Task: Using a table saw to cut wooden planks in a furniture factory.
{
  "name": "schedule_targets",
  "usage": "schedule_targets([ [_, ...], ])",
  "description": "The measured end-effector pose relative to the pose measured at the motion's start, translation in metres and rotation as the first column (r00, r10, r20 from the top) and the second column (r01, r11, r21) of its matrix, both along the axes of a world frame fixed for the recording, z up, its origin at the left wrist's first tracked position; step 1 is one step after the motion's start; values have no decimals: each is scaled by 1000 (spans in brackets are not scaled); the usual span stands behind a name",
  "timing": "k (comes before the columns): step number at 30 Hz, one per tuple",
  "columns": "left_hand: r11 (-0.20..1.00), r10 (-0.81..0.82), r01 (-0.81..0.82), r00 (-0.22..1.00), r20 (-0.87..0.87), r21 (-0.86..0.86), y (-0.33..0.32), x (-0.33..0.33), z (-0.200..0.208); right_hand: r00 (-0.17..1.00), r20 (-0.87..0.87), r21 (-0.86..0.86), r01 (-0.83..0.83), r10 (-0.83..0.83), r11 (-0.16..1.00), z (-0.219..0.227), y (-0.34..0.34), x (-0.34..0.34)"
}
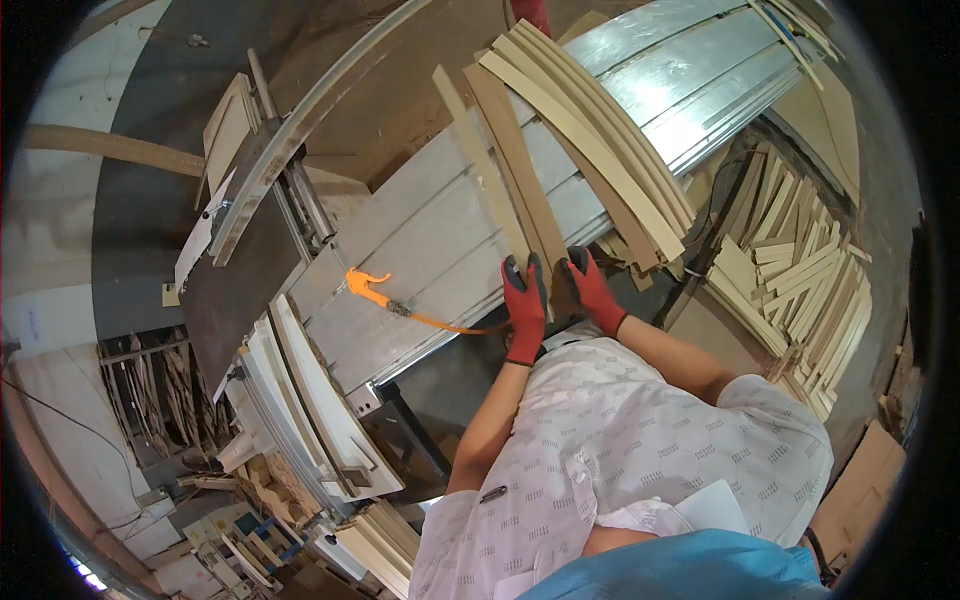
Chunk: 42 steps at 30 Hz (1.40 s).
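Note:
My left hand [526, 308], in a red glove with dark fingertips, is closed on the near end of a pale narrow wood strip [478, 165]. My right hand [597, 293], gloved alike, grips the near end of a brown board strip [520, 165] right beside it. Both strips reach away over the grey metal machine table [420, 240], and their near ends lie between my hands. To the right a stack of long pale strips [590, 120] rests across the table. An orange air blow gun [367, 287] with its hose lies left of my left hand.
A large heap of offcut strips [790, 260] lies to the right. White panels and strips [310, 400] stand at the lower left. A curved-looking metal rail [290, 140] crosses the far left. Part of a red sleeve or glove [532, 14] shows at the far edge.

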State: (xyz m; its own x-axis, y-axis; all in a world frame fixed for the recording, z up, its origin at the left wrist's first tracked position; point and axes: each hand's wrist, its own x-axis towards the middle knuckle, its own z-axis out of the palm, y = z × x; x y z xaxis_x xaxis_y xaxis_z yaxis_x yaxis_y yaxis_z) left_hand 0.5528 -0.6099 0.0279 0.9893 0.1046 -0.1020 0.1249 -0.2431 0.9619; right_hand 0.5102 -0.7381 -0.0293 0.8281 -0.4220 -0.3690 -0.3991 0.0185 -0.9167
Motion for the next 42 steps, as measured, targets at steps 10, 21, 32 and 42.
schedule_targets([
  [10, 894, -189, 108, 971, 146, 434, -24, 3, 24, 932, 347, 499, -91, -102, 862, 87, -6, 26],
  [21, 912, 165, -39, 947, -277, 407, -26, -8, -14, 996, 16, -914, -22, 91, 406, 113, -120, 20],
  [32, 849, -416, 108, 740, -528, -517, -29, -3, 23, 976, -193, -932, -216, 105, 291, 111, -149, 43],
  [42, 726, -448, -41, 729, -517, -687, 2, -7, -14, 968, -235, -824, -245, 85, 511, 132, -167, 52],
])
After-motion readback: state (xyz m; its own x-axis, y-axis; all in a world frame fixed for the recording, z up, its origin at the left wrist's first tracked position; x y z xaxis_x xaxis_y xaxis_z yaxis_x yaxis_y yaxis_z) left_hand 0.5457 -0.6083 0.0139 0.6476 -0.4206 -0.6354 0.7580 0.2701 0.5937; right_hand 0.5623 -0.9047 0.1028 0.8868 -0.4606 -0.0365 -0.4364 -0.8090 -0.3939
